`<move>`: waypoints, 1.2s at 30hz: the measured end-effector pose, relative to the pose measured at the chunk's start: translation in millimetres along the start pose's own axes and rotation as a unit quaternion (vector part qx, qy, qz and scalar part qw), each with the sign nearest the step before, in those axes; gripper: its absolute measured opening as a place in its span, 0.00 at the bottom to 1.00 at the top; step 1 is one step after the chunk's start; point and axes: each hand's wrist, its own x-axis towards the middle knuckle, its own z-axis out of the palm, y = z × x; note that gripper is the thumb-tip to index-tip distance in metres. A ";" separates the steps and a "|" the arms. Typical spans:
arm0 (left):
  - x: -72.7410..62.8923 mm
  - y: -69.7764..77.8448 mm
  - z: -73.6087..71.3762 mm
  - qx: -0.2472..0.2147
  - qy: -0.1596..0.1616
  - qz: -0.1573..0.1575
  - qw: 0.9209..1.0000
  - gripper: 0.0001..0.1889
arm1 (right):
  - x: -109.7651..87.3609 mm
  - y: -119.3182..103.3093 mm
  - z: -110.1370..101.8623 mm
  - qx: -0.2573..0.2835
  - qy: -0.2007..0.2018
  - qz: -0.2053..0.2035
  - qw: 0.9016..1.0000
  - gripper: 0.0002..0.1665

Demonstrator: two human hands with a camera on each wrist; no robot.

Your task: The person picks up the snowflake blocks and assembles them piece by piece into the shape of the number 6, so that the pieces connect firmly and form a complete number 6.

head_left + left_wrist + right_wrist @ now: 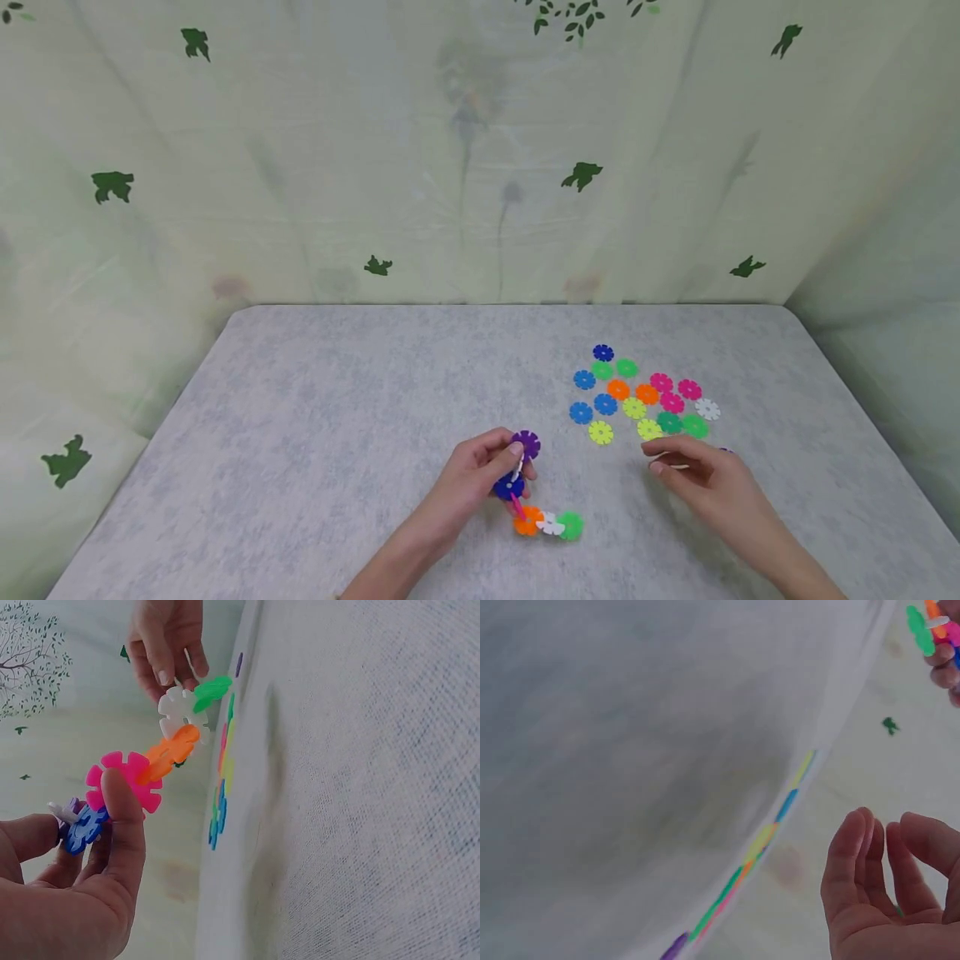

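My left hand (480,467) grips a chain of slotted flower-shaped plastic discs, pinching it near the purple disc (529,442) and the dark blue disc (508,487). From there the chain runs through a pink disc (97,780), an orange disc (528,522) and a white disc (171,712) to a green disc (572,526) at its free end. A small white disc (61,813) joins the purple and blue ones, partly hidden by fingers. My right hand (712,483) hovers to the right, fingers loosely bent, holding nothing; the right wrist view shows a gap between thumb and fingers.
Loose discs in several colours lie flat beyond my right hand, among them a yellow disc (601,432), a blue disc (581,413) and a white disc (707,409). A purple disc (675,946) lies near that hand. The grey table (337,400) meets a patterned curtain (300,167) behind.
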 end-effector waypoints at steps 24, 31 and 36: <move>-1.2 0.8 -1.0 -0.003 0.012 -0.015 1.000 0.16 | 12.0 81.4 -75.6 -0.189 -0.031 0.004 0.982 0.23; -0.6 -0.6 -1.0 -0.006 0.011 -0.013 1.000 0.20 | 19.5 87.3 -76.3 -0.182 -0.046 0.020 0.982 0.23; -0.5 -0.5 -0.7 -0.010 0.010 -0.011 1.000 0.22 | 19.7 84.0 -73.6 -0.182 -0.040 0.018 0.982 0.19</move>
